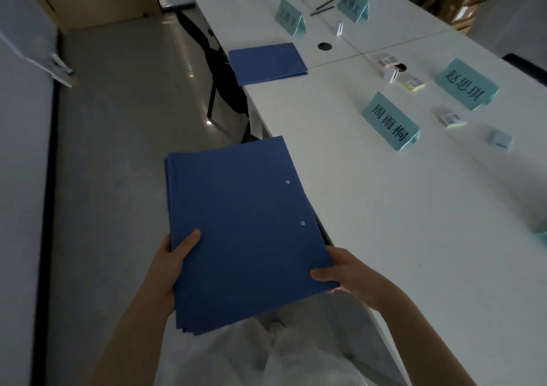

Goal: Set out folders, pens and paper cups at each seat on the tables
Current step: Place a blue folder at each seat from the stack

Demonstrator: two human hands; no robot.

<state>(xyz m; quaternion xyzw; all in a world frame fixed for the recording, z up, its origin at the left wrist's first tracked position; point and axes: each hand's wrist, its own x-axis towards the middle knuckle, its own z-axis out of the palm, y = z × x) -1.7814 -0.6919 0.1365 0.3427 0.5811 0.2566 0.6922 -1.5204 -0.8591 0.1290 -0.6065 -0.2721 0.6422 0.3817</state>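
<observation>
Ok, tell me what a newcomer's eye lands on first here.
The stack of blue folders in the foreground, gripped by the left hand and right hand beside the white table. Next, the teal name cards along the table's middle, and one blue folder already lying at the near edge further up.

Dim, bluish indoor light; soft blur and wide-angle bending at edges.

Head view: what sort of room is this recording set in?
Most likely a meeting or conference room being prepared. Long white tables pushed together carry teal name cards marking seats, a blue folder already lies at one place, and both hands, left and right, hold a stack of folders.
</observation>
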